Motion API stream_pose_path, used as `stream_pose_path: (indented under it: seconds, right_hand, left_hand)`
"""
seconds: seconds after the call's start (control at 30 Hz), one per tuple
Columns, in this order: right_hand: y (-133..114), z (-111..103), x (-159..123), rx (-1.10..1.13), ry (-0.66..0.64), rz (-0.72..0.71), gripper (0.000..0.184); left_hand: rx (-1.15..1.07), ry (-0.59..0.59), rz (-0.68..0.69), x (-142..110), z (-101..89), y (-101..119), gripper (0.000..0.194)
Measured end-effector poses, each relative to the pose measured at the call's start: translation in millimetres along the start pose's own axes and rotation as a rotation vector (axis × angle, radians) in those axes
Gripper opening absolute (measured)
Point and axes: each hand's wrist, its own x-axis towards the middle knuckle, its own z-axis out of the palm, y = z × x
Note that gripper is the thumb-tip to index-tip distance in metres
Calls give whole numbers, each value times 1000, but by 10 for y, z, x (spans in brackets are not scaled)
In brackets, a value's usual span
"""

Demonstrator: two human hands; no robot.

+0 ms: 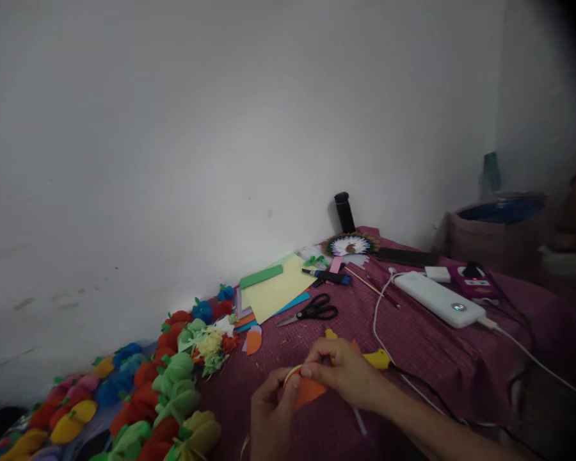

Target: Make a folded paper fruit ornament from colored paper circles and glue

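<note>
Close together near the bottom centre, my left hand point(273, 410) and my right hand point(343, 371) both pinch an orange piece point(310, 390) that looks like paper or felt. A thin yellow strip point(292, 372) curves along its upper edge, between the fingertips of both hands. Partly hidden behind my right hand is a yellow tool with a black cord, probably a glue gun point(378, 359). Below my right wrist a pale thin stick point(360, 421) shows. Black-handled scissors point(317, 308) lie beyond the hands, with small orange and lilac cut pieces point(254, 340) to their left.
Many colourful pumpkin-like crafts point(175, 384) crowd the left side. Coloured sheets point(273, 294), a blue-and-black cutter point(329, 276) and a paper rosette point(349, 245) lie towards the wall. At right are a white power bank point(439, 299), cables and a purple socket box point(475, 283).
</note>
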Motion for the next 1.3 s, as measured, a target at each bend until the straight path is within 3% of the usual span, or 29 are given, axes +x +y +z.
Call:
stream_pose_path:
  seconds: [0.23,0.47,0.7,0.9,1.1,1.3]
  right_hand:
    - [97,141,-223,69,-88,22,18]
    - [110,189,-368,-40,0,-5,16]
    - [72,198,-585,-13,-67,94,21]
    - [155,138,-673,-79,37,47,23]
    - [155,202,-703,101,-46,75,22]
    - [126,229,-761,71,-11,122,21]
  left_hand:
    - [-55,42,-65,-302,2,-82,26]
    - [-89,68,-128,-497,69,-58,23]
    - [-59,131,-122,-639,55,95,22]
    - [-92,41,-199,-717,92,40,20]
    - [-242,62,-233,-744,152,7,22]
    - [-215,34,-173,-778,176,66,22]
